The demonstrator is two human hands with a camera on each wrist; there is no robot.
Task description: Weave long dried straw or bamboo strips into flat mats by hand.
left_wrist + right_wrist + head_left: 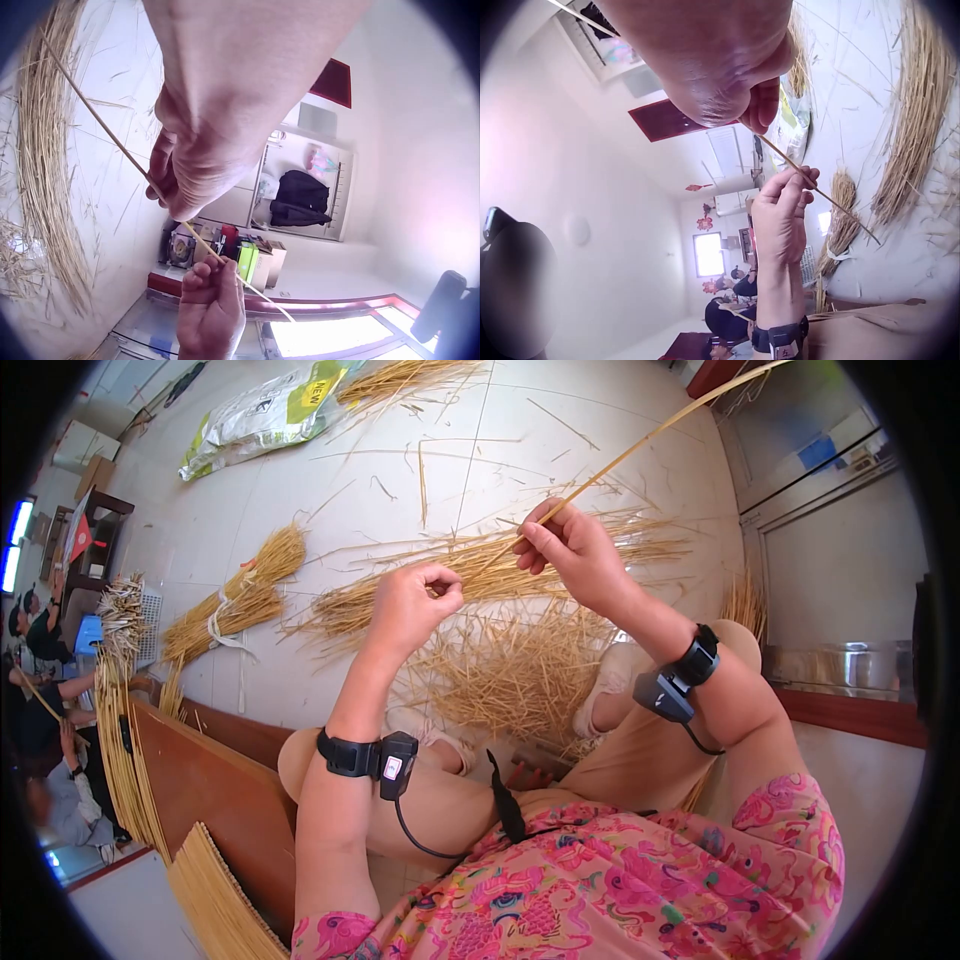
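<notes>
A single long straw stalk (652,434) runs between both hands, its far length rising toward the upper right in the head view. My right hand (580,555) pinches it between thumb and fingertips. Closer to its other end, my left hand (412,605) also pinches the stalk; the right wrist view shows thumb and fingertips on it, with the tip (866,231) sticking out beyond. Below the hands lies a layer of long straw stalks (350,605) on the floor. A heap of short straw pieces (510,675) sits between the feet.
A tied straw sheaf (225,605) lies to the left, near a wooden board (210,765). Farther off is a white and green bag (265,420) with straw at its mouth. A metal-framed cabinet (835,550) stands at the right. Other people sit at far left.
</notes>
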